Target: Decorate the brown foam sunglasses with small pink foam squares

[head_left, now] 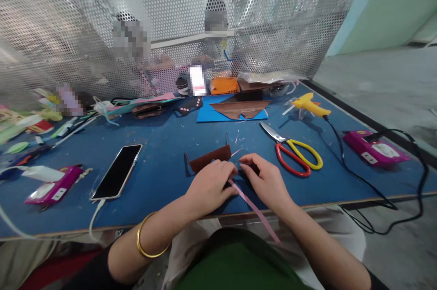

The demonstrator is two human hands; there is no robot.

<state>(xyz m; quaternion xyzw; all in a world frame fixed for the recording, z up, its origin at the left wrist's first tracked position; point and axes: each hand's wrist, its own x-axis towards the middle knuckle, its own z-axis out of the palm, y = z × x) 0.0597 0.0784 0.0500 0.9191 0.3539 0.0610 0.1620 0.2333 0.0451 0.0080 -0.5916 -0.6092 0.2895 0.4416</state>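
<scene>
My left hand (210,186) rests on the blue table (164,162) near its front edge, fingers curled and pressed onto a folded brown piece (209,158) that stands up behind it. My right hand (264,180) sits just to the right, fingers pinched together at the same spot. A pink ribbon strip (254,210) runs from between both hands down over the table edge toward my lap. What the fingertips hold beyond the ribbon and brown piece is hidden.
Red and yellow scissors (293,151) lie right of my hands, a yellow glue gun (309,104) behind them with a black cable. A phone (117,171) lies left. Pink packs (375,150) (53,187), brown sheets on blue paper (239,110), and a perforated metal screen (170,21) at the back.
</scene>
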